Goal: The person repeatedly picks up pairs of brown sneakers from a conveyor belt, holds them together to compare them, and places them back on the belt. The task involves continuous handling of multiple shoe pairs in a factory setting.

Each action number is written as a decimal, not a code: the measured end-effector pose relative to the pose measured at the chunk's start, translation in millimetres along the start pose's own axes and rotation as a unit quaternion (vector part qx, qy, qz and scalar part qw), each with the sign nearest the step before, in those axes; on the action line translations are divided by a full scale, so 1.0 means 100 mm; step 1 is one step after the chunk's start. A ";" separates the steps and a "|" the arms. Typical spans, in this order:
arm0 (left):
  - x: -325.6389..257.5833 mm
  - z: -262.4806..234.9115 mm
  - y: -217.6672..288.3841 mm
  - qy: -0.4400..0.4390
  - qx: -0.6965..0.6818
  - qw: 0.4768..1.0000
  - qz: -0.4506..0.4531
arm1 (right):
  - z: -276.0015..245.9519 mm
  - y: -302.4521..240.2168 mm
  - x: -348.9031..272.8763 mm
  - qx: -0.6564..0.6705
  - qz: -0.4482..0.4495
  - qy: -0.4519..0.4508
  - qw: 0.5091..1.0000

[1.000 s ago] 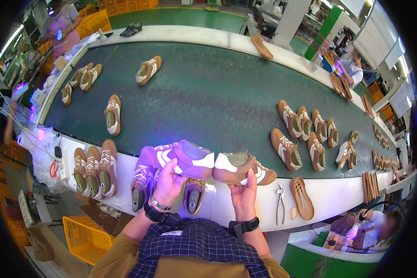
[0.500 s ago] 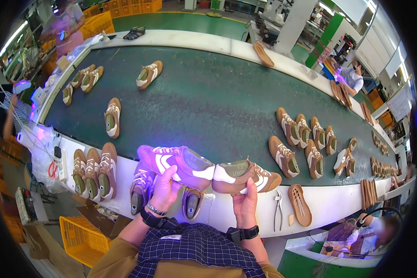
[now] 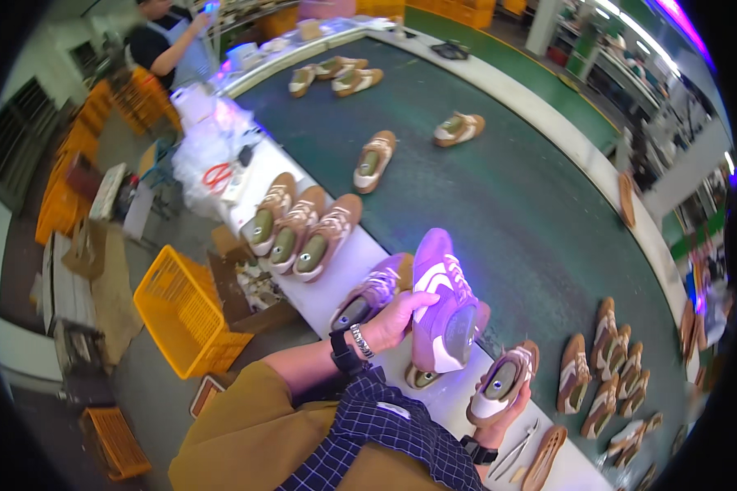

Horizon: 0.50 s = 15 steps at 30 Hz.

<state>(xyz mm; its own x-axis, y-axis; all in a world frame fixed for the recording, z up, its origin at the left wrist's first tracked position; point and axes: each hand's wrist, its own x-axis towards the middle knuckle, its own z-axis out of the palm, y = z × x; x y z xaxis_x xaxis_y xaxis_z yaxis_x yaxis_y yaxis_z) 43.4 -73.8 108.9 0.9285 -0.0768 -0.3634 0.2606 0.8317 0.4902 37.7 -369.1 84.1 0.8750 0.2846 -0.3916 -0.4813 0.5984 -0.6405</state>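
Observation:
My left hand (image 3: 395, 317) grips a brown and white sneaker (image 3: 440, 301) by its side, lifted over the white table edge and lit purple. My right hand (image 3: 506, 413) holds a second matching sneaker (image 3: 504, 382) from below, just to the right and lower. Each shoe has a last inside it. Another sneaker (image 3: 372, 292) lies on the white ledge right beside my left hand, and one more (image 3: 422, 377) peeks out beneath the raised shoe.
A green conveyor belt (image 3: 499, 204) carries single sneakers (image 3: 375, 160) and a cluster of several (image 3: 610, 372) at right. Three sneakers (image 3: 299, 225) rest on the white ledge. Pliers (image 3: 516, 448) and a sole (image 3: 544, 457) lie near my right hand. A yellow crate (image 3: 184, 311) stands below; another person (image 3: 168, 41) works far left.
The view has swung round to the left. My left hand has raised its sneaker and turned it more upright; my right hand's sneaker has dropped lower and apart from it.

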 end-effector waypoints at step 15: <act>-0.57 -1.19 0.72 0.043 0.028 0.997 0.065 | 0.05 0.27 -0.18 -0.042 0.073 0.052 0.995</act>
<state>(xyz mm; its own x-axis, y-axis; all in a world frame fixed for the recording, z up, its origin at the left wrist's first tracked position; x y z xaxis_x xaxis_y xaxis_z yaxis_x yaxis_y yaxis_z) -22.4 55.5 70.4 0.9299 0.0781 -0.3594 0.1568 0.7998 0.5795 9.2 -353.9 77.1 0.7879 0.2818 -0.5475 -0.6087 0.4910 -0.6233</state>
